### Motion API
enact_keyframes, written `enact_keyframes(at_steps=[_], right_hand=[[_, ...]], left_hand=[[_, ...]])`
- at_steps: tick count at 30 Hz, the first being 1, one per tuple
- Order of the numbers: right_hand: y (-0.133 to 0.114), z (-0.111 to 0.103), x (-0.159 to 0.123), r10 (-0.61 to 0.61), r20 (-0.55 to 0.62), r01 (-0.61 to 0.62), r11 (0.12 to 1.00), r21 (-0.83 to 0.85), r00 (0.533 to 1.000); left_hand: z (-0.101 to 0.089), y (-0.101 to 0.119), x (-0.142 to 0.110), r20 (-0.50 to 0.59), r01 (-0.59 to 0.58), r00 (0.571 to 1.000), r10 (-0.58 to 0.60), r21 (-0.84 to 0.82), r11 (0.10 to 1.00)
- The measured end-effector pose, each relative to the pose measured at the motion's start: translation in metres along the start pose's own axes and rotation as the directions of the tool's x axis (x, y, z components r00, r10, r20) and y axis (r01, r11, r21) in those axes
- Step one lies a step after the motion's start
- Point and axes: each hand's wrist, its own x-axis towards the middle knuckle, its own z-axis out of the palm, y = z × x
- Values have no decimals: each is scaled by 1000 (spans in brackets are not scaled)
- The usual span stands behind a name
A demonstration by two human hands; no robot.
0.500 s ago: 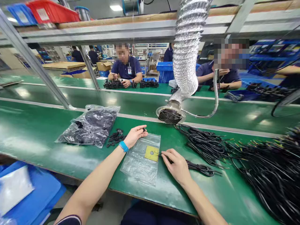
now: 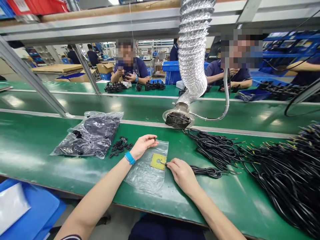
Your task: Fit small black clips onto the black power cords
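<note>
My left hand pinches a small black plastic part above the top of a clear zip bag. A yellow square card with a round hole lies on that bag. Close to the card's right edge, my right hand is closed on the end of a black cable, whose thin wire tips reach over the card. The coiled length of black cable lies to the right of this hand. Left of my left hand is a loose pile of small black plastic parts.
A large clear bag of black parts lies on the left. Bundles of black cables cover the right side. A fan on a silver duct hangs beyond my hands. Co-workers sit across the green bench.
The view has shifted slightly, so most things sit further left. Both hands keep their grips; the cable tip is now nearer the card's hole. A co-worker opposite has raised their hands.
</note>
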Motion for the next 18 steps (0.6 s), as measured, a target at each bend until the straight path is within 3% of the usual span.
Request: enact_keyframes(at_steps=[4, 8, 12, 18], right_hand=[[0, -6, 5, 232, -159, -183, 944, 275, 960], [-1, -9, 12, 375, -239, -267, 883, 386, 896], [-2, -9, 14, 404, -248, -282, 868, 409, 881], [-1, -9, 13, 387, -258, -267, 877, 400, 885]], left_hand=[[12, 0, -7, 65, 6, 998, -7, 6, 1000], [29, -6, -15, 149, 65, 987, -61, -17, 998], [41, -9, -22, 196, 119, 974, -109, -40, 992], [44, -6, -25, 182, 145, 974, -136, -39, 989]])
